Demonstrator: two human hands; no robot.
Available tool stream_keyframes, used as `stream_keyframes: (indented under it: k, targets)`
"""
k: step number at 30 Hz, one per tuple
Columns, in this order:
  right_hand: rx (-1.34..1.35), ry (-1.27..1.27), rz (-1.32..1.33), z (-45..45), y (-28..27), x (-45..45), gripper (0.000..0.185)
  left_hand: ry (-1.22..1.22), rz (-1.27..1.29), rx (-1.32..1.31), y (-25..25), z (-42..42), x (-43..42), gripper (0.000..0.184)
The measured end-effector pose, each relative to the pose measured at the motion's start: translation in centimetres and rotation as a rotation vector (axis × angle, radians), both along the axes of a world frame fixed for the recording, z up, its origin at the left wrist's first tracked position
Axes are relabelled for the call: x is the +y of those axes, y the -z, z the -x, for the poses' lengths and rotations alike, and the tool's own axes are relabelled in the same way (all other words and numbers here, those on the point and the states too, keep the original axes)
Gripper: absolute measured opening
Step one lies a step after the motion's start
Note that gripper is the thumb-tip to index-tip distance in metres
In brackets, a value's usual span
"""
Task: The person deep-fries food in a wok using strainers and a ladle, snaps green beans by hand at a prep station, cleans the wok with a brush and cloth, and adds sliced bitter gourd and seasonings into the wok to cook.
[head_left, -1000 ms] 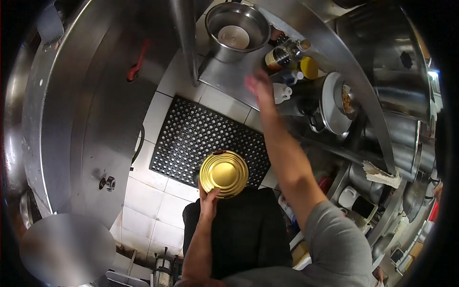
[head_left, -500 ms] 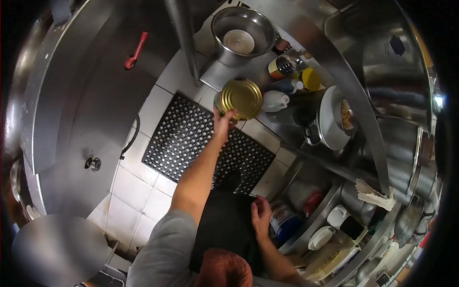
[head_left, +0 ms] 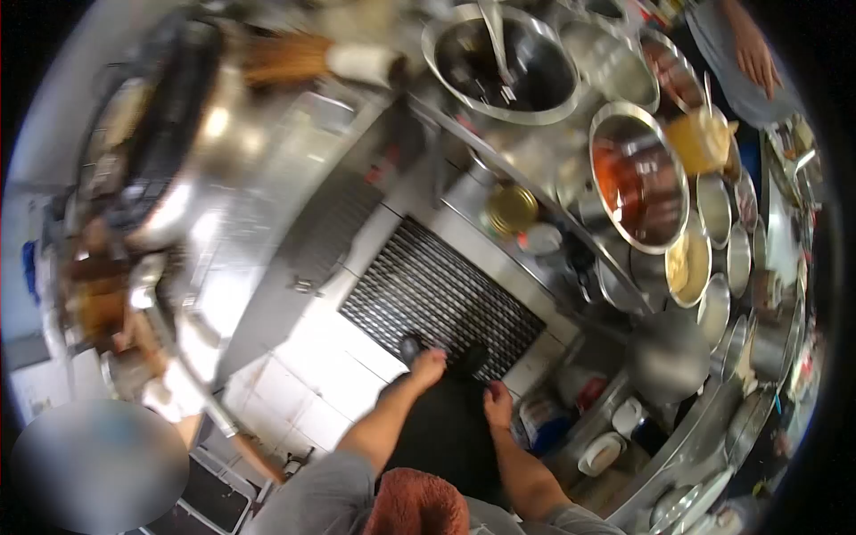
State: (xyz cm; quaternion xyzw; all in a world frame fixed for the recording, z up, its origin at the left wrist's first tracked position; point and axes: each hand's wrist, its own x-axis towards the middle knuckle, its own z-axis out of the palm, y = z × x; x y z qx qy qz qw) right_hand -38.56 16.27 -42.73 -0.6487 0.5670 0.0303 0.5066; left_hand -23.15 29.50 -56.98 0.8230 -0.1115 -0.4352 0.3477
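Head view, left hand (head_left: 429, 366) near right hand (head_left: 498, 406), fingers' closure unclear, gold can (head_left: 512, 210) on shelf (head_left: 465, 199)

We can read no word, brand, number or sign here; the blue and white container (head_left: 540, 426) on the lower shelf has colouring that may be a label, but blur keeps us from making out lettering, and on the gold-coloured can (head_left: 512, 209) we see the ringed end, with no marking legible to us
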Motion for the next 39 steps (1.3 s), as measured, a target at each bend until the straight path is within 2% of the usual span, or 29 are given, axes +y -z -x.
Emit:
stream_keyframes:
  k: [1, 2, 3, 4, 6, 9, 10, 11, 12, 13, 14, 15, 17, 18, 21, 22, 24, 25, 27, 28, 30, 31, 32, 33, 34, 35, 36, 37, 39]
  targets:
    - [-0.085, -0.028, -0.021, 1.8, 2.8, 0.7, 0.025, -0.151, 0.047, 0.166, -6.0, 0.0, 1.4, 0.023]
    - [0.099, -0.135, 0.002, 1.9, 3.6, 0.9, 0.025, -0.240, -0.025, 0.251, -13.2, -0.6, 1.5, 0.023]
    - [0.165, -0.275, 0.054, 0.0, 0.7, 0.4, 0.028, -0.276, -0.011, 0.317, -16.6, -0.2, 2.6, 0.025]
    - [0.195, -0.293, -0.051, -1.9, -0.9, 0.0, 0.031, -0.286, 0.021, 0.367, -20.4, 0.0, 3.5, 0.028]
    - [0.361, -0.677, -0.006, -6.1, -1.5, -1.4, 0.035, 0.009, 0.133, 0.186, -25.1, -0.1, 5.0, 0.028]
    - [0.137, -1.082, 0.420, -16.0, -3.2, -4.3, 0.036, 0.253, 0.244, 0.033, -34.3, -4.3, 4.0, 0.026]
    - [0.088, -1.013, 0.493, -20.0, -3.9, -4.8, 0.034, 0.177, 0.312, 0.042, -36.9, -5.5, 3.7, 0.025]
    - [0.065, -0.942, 0.419, -24.5, -7.2, -5.8, 0.030, 0.088, 0.386, 0.035, -39.5, -6.9, 3.3, 0.025]
    - [0.035, -1.022, 0.527, -28.6, -9.3, -6.4, 0.032, 0.040, 0.449, 0.062, -43.2, -8.5, 2.8, 0.025]
    - [0.063, -0.972, 0.507, -32.2, -14.6, -6.5, 0.045, 0.061, 0.463, 0.028, -45.1, -9.9, 2.5, 0.025]
    - [-0.029, -0.979, 0.631, -35.0, -15.4, -6.9, 0.060, -0.078, 0.563, 0.066, -46.5, -10.7, 2.6, 0.026]
    - [-0.021, -0.993, 0.563, -37.8, -18.2, -7.5, 0.070, -0.213, 0.660, 0.110, -47.6, -11.5, 2.8, 0.027]
    - [0.026, -1.114, 0.681, -42.6, -19.7, -8.7, 0.075, -0.391, 0.712, 0.090, -49.7, -12.8, 3.3, 0.027]
    - [0.017, -1.157, 0.771, -43.7, -20.7, -9.3, 0.069, -0.556, 0.756, 0.146, -51.0, -13.0, 3.4, 0.024]
    - [0.161, -1.167, 0.511, -47.7, -14.1, -12.0, 0.038, -0.889, 0.863, 0.154, -53.1, -13.5, 4.6, 0.021]
    - [0.092, -1.058, 0.410, -48.5, -11.4, -12.6, 0.037, -0.960, 0.845, 0.128, -54.2, -13.9, 4.9, 0.021]
    - [0.136, -1.345, 0.566, -50.1, -1.8, -14.6, 0.053, -1.098, 0.878, 0.083, -55.3, -15.3, 6.9, 0.022]
    - [0.309, -1.260, 0.406, -49.4, -7.6, -14.7, 0.057, -1.153, 0.905, 0.076, -56.0, -16.1, 8.0, 0.024]
    - [0.347, -1.446, 0.715, -49.5, -1.5, -14.9, 0.061, -1.263, 1.013, 0.068, -58.0, -18.4, 9.6, 0.039]
    - [0.342, -1.454, 0.717, -49.5, -4.3, -13.9, 0.061, -1.263, 1.003, 0.096, -59.6, -20.1, 10.0, 0.043]
    - [0.508, -1.613, 0.207, -48.4, -12.9, -11.4, 0.072, -1.221, 1.092, 0.096, -62.1, -24.1, 10.1, 0.053]
    - [0.346, -1.347, 0.266, -46.0, -8.9, -9.3, 0.082, -1.235, 1.125, 0.150, -62.9, -26.6, 10.2, 0.056]
    - [0.285, -1.351, 0.254, -43.7, -8.3, -7.6, 0.087, -1.217, 1.287, 0.229, -64.4, -28.8, 9.1, 0.054]
    - [0.209, -1.421, 0.148, -41.6, -4.0, -6.2, 0.090, -1.270, 1.324, 0.371, -64.7, -31.4, 9.4, 0.051]
    - [0.200, -1.439, 0.037, -39.3, -6.0, -5.5, 0.093, -1.319, 1.359, 0.513, -64.4, -34.0, 10.2, 0.048]
    - [0.080, -1.564, 0.090, -37.0, -5.8, -4.9, 0.089, -1.264, 1.349, 0.544, -63.9, -36.2, 10.6, 0.040]
    - [0.099, -1.692, 0.019, -35.3, -5.2, -5.2, 0.081, -1.157, 1.442, 0.731, -63.2, -38.2, 11.3, 0.032]
    - [0.141, -1.676, -0.069, -33.6, -7.2, -5.9, 0.067, -1.201, 1.455, 0.723, -63.3, -39.3, 10.5, 0.022]
    - [0.390, -1.566, -0.053, -31.9, -6.3, -7.3, 0.052, -1.198, 1.533, 0.793, -66.1, -37.3, 8.2, 0.016]
